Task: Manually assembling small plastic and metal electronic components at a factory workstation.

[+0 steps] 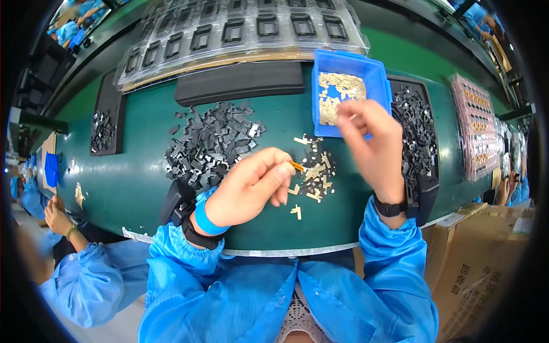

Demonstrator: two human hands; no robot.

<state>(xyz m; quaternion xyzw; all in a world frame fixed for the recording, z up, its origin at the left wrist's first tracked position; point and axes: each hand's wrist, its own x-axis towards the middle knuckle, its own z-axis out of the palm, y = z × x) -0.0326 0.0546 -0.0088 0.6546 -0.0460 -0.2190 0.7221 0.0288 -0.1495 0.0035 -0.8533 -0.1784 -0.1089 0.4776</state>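
My left hand [251, 186] is closed in a pinch on a small orange strip [296, 166] that sticks out past the fingertips; its kind I cannot make out. Just right of it, loose pale L-shaped pieces [316, 171] lie among tiny dark and white bits on the green table. A heap of small black plastic parts [214, 140] spreads beyond the left hand. My right hand [374, 140], slightly blurred, hovers over the near right edge of a blue bin [380, 77] holding many pale flat pieces [343, 84]. Its fingers are curled together; anything between them is hidden.
Clear plastic trays with black frames [233, 30] stand at the back behind a long black foam block [240, 81]. Black trays of dark parts stand at left [119, 126] and right [426, 94]. Stacked clear trays [476, 128] and a cardboard box [480, 251] are farther right; a co-worker's arm [80, 246] is left.
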